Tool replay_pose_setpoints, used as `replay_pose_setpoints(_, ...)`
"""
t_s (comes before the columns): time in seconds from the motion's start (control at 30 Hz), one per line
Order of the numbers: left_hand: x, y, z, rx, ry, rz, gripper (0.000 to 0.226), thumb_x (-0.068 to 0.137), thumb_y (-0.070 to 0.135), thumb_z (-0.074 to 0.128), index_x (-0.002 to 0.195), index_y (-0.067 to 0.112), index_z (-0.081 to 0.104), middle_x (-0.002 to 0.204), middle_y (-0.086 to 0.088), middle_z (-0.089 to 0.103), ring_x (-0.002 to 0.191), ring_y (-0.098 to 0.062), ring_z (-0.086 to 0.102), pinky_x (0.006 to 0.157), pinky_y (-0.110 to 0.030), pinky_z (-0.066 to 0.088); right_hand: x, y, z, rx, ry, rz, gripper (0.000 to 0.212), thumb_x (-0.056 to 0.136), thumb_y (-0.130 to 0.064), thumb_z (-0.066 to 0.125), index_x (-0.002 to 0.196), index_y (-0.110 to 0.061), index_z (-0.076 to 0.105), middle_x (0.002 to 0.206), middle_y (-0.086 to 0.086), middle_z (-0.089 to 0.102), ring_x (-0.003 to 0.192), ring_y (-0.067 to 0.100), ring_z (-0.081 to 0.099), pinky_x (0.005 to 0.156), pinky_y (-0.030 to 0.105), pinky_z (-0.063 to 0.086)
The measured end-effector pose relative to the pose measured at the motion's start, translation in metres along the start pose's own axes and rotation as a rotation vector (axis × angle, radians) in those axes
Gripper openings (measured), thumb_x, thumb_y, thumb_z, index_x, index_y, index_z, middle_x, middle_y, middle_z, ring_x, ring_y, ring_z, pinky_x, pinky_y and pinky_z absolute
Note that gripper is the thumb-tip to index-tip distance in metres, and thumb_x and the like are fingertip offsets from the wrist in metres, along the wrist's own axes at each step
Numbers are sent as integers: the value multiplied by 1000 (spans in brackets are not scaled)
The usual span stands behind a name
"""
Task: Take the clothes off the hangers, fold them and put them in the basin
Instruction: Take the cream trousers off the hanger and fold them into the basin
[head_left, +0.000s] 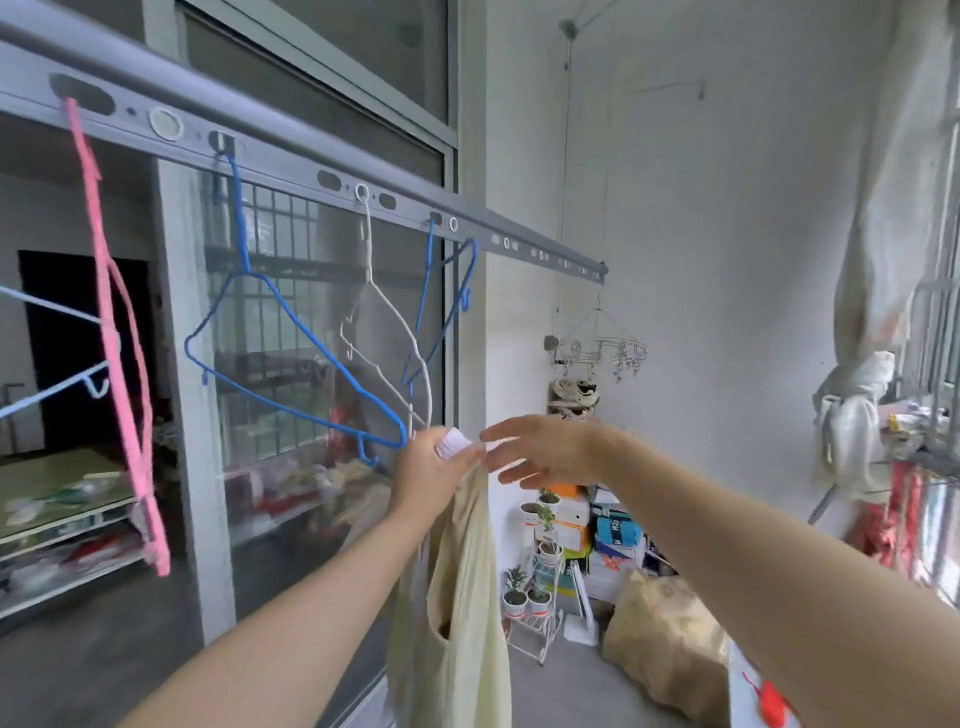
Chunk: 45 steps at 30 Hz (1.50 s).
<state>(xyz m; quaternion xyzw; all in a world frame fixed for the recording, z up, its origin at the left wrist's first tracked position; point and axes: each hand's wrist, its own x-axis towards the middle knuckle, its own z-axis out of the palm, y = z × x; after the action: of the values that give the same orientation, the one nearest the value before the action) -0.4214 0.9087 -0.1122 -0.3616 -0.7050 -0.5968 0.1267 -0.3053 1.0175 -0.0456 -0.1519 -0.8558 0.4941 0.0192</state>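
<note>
A pale yellow garment (462, 597) hangs down from my left hand (434, 470), which grips its top edge just below the hangers. My right hand (540, 449) is beside it, fingers straight and spread toward the left hand, holding nothing. Above, a grey drying rail (291, 156) carries bare hangers: a pink one (124, 364), a blue one (291, 353), a white one (387, 322) and another blue one (447, 306). No basin is in view.
A glass sliding door (322, 467) stands behind the rail. A plant stand with small pots (537, 587), boxes (608, 535) and a stuffed bag (665, 629) crowd the far corner. A round clip hanger (602, 351) hangs by the wall. A tied curtain (857, 395) is at right.
</note>
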Motion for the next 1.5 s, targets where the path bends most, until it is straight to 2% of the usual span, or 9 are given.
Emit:
replay_pose_setpoints(0.17,-20,44,31,-70,-38,60,37,84,23,70,53,17,51,50,5,48,50,-10,42,53,-27,34,-24,36,8,-55,187,-35,62,81,-29,72,135,-16,44,114,9,61,98,14,61,99,38,49)
replay_pose_setpoints(0.33,-58,79,39,-116,-172,134,41,91,27,55,60,1,48,54,-9,42,56,-12,36,56,-29,30,-70,52,11,-17,370,-115,14,83,-14,64,94,-7,60,72,3,52,58,12,47,49,19,37)
replay_pose_setpoints(0.57,-120,108,18,-251,-301,180,6,88,19,65,83,23,64,78,9,62,70,-5,56,63,-32,53,-131,73,22,-16,574,-193,25,82,-17,70,61,-13,56,57,-1,48,51,11,42,50,23,32)
replay_pose_setpoints(0.73,-162,89,-16,-37,-325,271,53,55,43,70,100,17,58,98,0,58,84,-10,53,78,-21,41,-174,72,42,111,615,-245,15,85,-25,67,73,-17,61,67,4,54,61,16,46,57,27,34)
replay_pose_setpoints(1.0,-223,36,-83,650,-491,65,81,51,69,66,120,26,63,147,8,24,133,-23,26,108,-33,30,-242,36,65,379,548,-349,12,93,-21,58,84,-13,58,81,10,56,81,24,50,77,39,40)
replay_pose_setpoints(1.13,-233,29,-128,379,-320,-45,21,69,27,83,85,18,71,140,-4,40,130,-23,37,105,-32,33,-272,19,80,390,520,-398,14,94,-22,56,99,-8,57,90,12,57,84,26,54,81,42,45)
replay_pose_setpoints(1.23,-244,38,-167,-14,-445,-231,30,63,13,82,88,4,70,89,-4,65,83,-17,57,71,-27,43,-291,13,101,395,527,-383,15,95,-23,54,100,-9,58,92,10,60,86,25,57,87,45,47)
replay_pose_setpoints(1.37,-255,46,-208,-167,-366,-326,20,72,-8,75,85,0,62,67,-3,58,52,-9,51,47,-19,36,-303,21,131,299,628,-299,15,95,-24,54,93,-9,56,75,8,52,66,13,52,67,23,43)
replay_pose_setpoints(1.5,-261,55,-257,-351,-237,-319,26,77,-6,72,94,4,54,84,-9,61,75,-20,60,67,-30,49,-317,23,168,159,710,-176,25,98,-24,50,77,-10,48,46,-10,40,39,1,34,40,10,25)
